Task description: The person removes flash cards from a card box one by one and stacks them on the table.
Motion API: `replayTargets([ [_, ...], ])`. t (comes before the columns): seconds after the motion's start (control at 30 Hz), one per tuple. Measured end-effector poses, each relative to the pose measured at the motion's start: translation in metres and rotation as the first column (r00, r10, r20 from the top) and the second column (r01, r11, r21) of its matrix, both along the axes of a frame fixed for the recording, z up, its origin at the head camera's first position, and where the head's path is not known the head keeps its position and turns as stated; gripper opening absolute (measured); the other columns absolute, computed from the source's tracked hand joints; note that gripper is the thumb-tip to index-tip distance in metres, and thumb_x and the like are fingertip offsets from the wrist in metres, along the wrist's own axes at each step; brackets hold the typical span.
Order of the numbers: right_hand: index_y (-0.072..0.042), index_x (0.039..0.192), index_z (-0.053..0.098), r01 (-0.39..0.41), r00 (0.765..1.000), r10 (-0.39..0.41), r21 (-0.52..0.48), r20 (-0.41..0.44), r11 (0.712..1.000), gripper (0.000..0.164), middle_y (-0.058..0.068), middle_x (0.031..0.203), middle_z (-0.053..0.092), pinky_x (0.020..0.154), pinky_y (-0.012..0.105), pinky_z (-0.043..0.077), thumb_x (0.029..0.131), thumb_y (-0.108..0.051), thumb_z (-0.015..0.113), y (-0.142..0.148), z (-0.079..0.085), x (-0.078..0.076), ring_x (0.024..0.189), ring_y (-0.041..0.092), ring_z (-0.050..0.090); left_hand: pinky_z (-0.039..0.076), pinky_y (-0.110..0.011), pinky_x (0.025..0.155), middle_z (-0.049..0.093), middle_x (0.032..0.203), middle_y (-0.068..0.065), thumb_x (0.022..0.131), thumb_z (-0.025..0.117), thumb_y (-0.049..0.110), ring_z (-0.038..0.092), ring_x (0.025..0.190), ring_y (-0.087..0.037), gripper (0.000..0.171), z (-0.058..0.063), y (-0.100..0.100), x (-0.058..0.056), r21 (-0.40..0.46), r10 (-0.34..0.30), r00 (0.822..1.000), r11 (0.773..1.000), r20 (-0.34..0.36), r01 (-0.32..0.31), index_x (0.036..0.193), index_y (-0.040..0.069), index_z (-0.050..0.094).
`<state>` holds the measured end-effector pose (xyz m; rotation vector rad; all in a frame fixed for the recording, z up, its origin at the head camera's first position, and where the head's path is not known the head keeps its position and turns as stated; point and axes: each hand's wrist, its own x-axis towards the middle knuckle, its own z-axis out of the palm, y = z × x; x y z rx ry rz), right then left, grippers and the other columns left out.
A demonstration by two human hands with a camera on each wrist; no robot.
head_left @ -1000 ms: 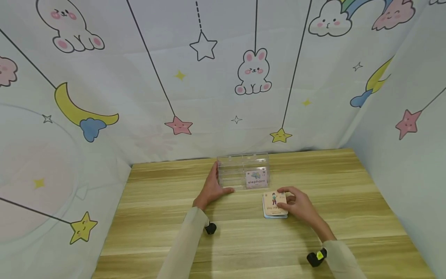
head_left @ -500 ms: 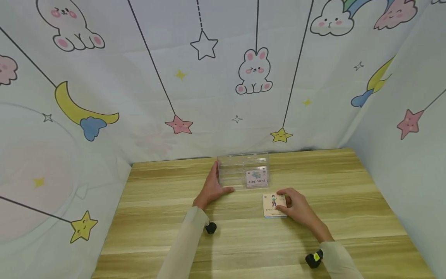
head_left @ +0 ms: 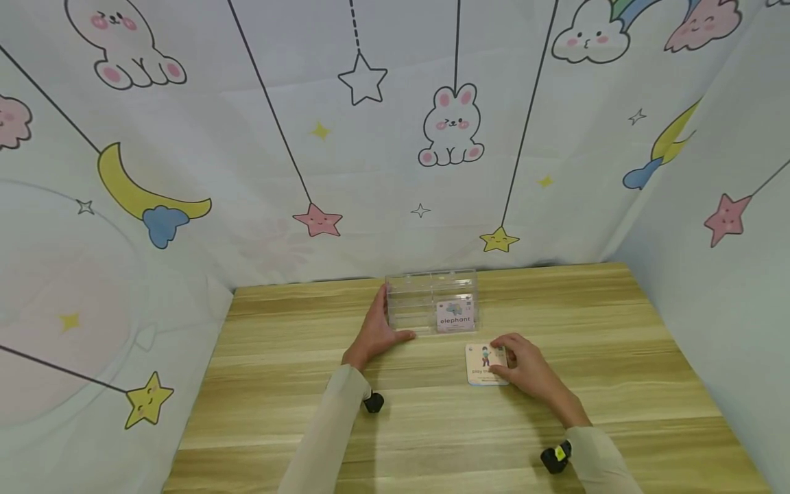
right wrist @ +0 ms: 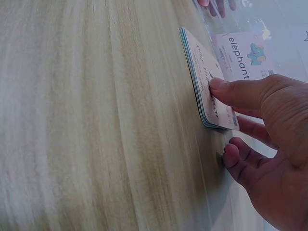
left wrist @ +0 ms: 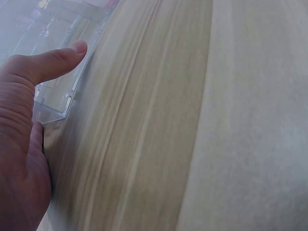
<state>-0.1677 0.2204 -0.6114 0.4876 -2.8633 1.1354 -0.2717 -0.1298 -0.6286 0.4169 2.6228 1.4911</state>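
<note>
A clear plastic box with compartments [head_left: 410, 302] stands at the back of the table. Its lower right compartment holds an elephant card [head_left: 455, 317]. My left hand [head_left: 375, 335] grips the box at its left side, the thumb along the front lower edge; in the left wrist view the other fingers are mostly hidden. In front of the box, a small stack of picture cards [head_left: 478, 374] lies on the table, its top card showing a standing figure. My right hand [head_left: 529, 367] holds the stack at its right side, with the thumb [right wrist: 226, 86] on the top card and fingers at the edge.
The wood-grain table [head_left: 426, 439] extends around both hands. A white cloth with printed stars and rabbits [head_left: 395, 171] hangs close behind the box, and more cloth [head_left: 697, 295] stands along the right side.
The top card, tilted and offset over the blue-edged cards a second ago, now lies flush on the stack. My right hand has shifted slightly left; the left hand and box stay put.
</note>
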Motion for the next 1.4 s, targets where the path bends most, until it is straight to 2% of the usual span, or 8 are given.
replayTargets([
  [0.13,-0.001,0.123,0.069,-0.013,1.0,0.013,0.005,0.009,1.0,0.044,0.014,0.125,0.065,0.086,0.046,0.051,0.084,-0.012,0.088,0.0,0.002,-0.001,0.103,0.027,0.06,0.032,-0.04,0.121,0.023,0.169,-0.013,0.072,0.099,0.03,0.031,0.152,-0.029,0.133,0.0,0.0,0.0,0.0,-0.001,1.0,1.0,0.002,0.001,0.167,0.012,0.008],
  [0.27,0.0,0.127,0.068,-0.007,1.0,0.007,0.006,0.008,1.0,0.045,0.015,0.127,0.064,0.083,0.043,0.05,0.087,-0.012,0.085,-0.001,0.008,-0.005,0.097,0.025,0.058,0.032,-0.039,0.121,0.024,0.168,-0.012,0.071,0.099,0.03,0.032,0.151,-0.028,0.133,0.0,0.0,-0.001,0.006,-0.004,1.0,1.0,-0.006,0.004,0.166,0.013,0.008],
  [0.4,0.0,0.129,0.066,-0.023,0.999,0.023,-0.004,-0.026,1.0,0.044,0.015,0.127,0.063,0.076,0.04,0.052,0.09,-0.012,0.082,-0.003,0.016,-0.015,0.09,0.025,0.059,0.031,-0.039,0.121,0.024,0.168,-0.013,0.071,0.099,0.029,0.031,0.152,-0.028,0.133,-0.001,0.0,-0.001,0.007,-0.005,1.0,1.0,-0.011,0.005,0.166,0.013,0.008],
  [0.57,-0.001,0.131,0.065,-0.039,0.996,0.037,-0.03,-0.076,0.999,0.043,0.015,0.129,0.063,0.071,0.039,0.055,0.092,-0.012,0.08,-0.01,0.027,-0.031,0.094,0.03,0.063,0.032,-0.041,0.121,0.024,0.168,-0.015,0.071,0.099,0.031,0.032,0.151,-0.03,0.133,-0.001,-0.001,-0.001,0.0,-0.005,1.0,1.0,-0.007,0.005,0.166,0.012,0.008],
  [0.73,-0.003,0.133,0.065,-0.046,0.996,0.039,-0.085,-0.078,0.995,0.041,0.014,0.13,0.062,0.07,0.035,0.057,0.095,-0.012,0.078,-0.021,0.036,-0.043,0.095,0.027,0.061,0.032,-0.042,0.121,0.025,0.168,-0.014,0.071,0.099,0.03,0.032,0.151,-0.03,0.132,-0.001,-0.001,-0.001,0.014,-0.003,1.0,1.0,-0.01,0.003,0.166,0.013,0.009],
  [1.0,-0.002,0.132,0.066,-0.055,0.997,0.046,-0.169,-0.057,0.984,0.04,0.02,0.138,0.058,0.073,0.037,0.058,0.095,-0.011,0.077,-0.033,0.032,-0.053,0.096,0.03,0.064,0.032,-0.041,0.121,0.022,0.169,-0.013,0.071,0.098,0.032,0.03,0.152,-0.029,0.133,-0.004,-0.001,-0.001,0.006,-0.008,1.0,1.0,-0.01,0.008,0.166,0.013,0.008],
  [1.2,-0.006,0.128,0.069,-0.031,0.999,0.023,-0.193,-0.045,0.981,0.036,0.015,0.131,0.062,0.072,0.035,0.055,0.095,-0.013,0.078,-0.039,0.03,-0.058,0.094,0.027,0.063,0.032,-0.041,0.121,0.024,0.168,-0.015,0.071,0.099,0.031,0.03,0.152,-0.029,0.132,-0.004,0.0,-0.002,0.005,-0.008,1.0,1.0,-0.018,0.008,0.166,0.012,0.01],
  [1.4,-0.009,0.12,0.074,-0.046,0.998,0.037,-0.207,-0.05,0.977,0.026,0.009,0.123,0.067,0.083,0.046,0.055,0.095,-0.014,0.078,-0.043,0.028,-0.061,0.099,0.028,0.062,0.032,-0.042,0.121,0.024,0.168,-0.015,0.071,0.099,0.03,0.031,0.152,-0.029,0.131,-0.004,-0.001,-0.002,0.01,-0.008,1.0,1.0,-0.02,0.008,0.166,0.011,0.01],
])
